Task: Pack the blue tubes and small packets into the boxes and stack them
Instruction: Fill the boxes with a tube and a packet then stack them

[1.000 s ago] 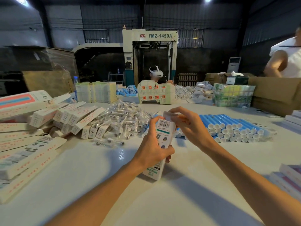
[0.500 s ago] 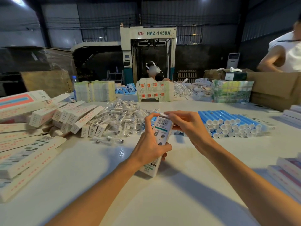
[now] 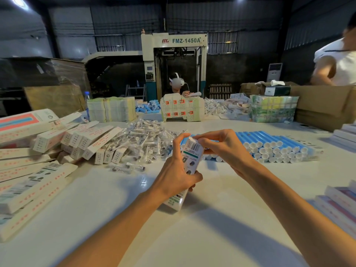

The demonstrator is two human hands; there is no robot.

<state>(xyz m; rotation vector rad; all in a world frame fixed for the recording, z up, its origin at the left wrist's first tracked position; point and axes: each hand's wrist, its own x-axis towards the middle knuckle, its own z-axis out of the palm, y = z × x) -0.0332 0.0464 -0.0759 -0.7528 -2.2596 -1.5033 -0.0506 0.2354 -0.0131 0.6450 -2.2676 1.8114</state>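
Note:
My left hand grips a long white box around its middle and holds it upright over the table. My right hand pinches the flap at the box's top end, above the barcode. Behind my hands, a stack of blue tubes with white caps lies on the table. To the left of it spreads a heap of small clear packets. Filled white boxes lean in a row at the left.
Flat and long white boxes pile up at the left edge. More boxes are stacked at the right edge. Across the white table sit another person with a headset, carton stacks and a cardboard carton.
The box has tipped slightly and dropped lower in view. My right fingers have closed down on the top flap, which now lies nearly flat on the box end.

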